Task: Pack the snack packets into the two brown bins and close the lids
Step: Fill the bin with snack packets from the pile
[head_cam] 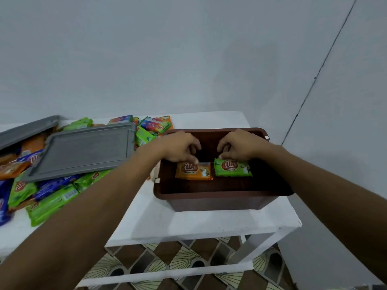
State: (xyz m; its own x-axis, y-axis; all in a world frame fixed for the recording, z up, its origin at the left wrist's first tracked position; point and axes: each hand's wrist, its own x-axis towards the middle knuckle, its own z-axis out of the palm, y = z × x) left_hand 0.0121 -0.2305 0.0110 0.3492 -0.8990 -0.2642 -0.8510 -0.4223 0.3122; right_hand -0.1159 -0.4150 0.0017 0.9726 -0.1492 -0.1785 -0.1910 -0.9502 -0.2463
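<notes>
Head view. One brown bin (219, 194) stands open on the right part of the white surface (188, 223), close to the wall corner. No lid is on the bin. Both forearms reach into it from the near side.

The left hand (180, 146) is inside the bin on the left. Its fingers are curled downward and pinch the far edge of an orange snack packet (193, 171). The right hand (240, 146) is inside the bin on the right. Its fingers are curled in the same way and grip the far edge of a green snack packet (232, 168). The two hands are apart, with a dark gap of bin interior between them. The two packets sit side by side with printed faces toward the camera, the orange one left of the green one, near each other but not touching. Whether they rest on the bin floor cannot be told.

Left of the bin, a loose pile of snack packets (52, 195) in green, blue and orange wrappers covers the surface. A grey lid (83, 152) lies tilted on top of this pile. A second grey lid (27, 128) lies behind it at the left edge, also resting on packets. More packets (155, 124) lie behind the lids, just beside the far left corner of the bin.

Below the surface, a white frame rail and a patterned tile floor (178, 262) are visible.
</notes>
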